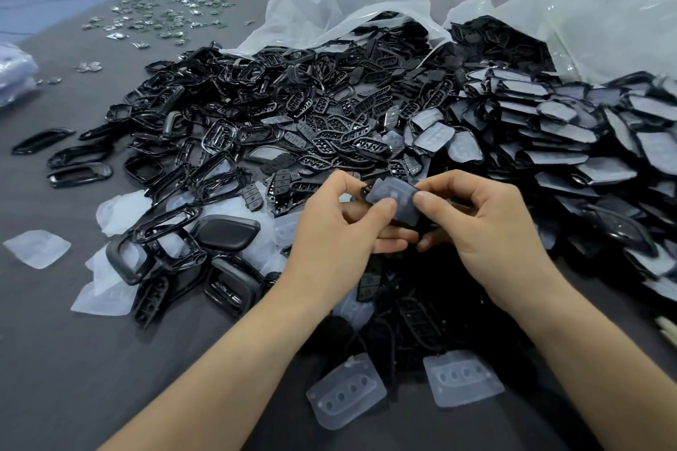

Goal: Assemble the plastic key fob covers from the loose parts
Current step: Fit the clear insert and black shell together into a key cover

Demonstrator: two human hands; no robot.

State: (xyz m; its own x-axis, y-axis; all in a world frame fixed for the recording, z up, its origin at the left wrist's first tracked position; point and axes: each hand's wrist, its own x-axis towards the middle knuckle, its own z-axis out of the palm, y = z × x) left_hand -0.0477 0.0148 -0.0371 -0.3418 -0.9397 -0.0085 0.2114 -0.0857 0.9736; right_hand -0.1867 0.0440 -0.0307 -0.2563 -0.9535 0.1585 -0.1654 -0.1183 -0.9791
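Cover sits between my thumbs, above the near parts pile. My left hand and right hand both pinch its edges.

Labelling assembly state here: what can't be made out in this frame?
Head view only.
1. Black part under the translucent pad: covered by the pad, left hand and right hand; fit unclear.
2. Shiny pieces far left: too small.
3. Dark heap below the hands: shadowed, blurred.

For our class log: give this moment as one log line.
left hand: pinches fob cover | right hand: pinches same cover | pile of parts: behind hands
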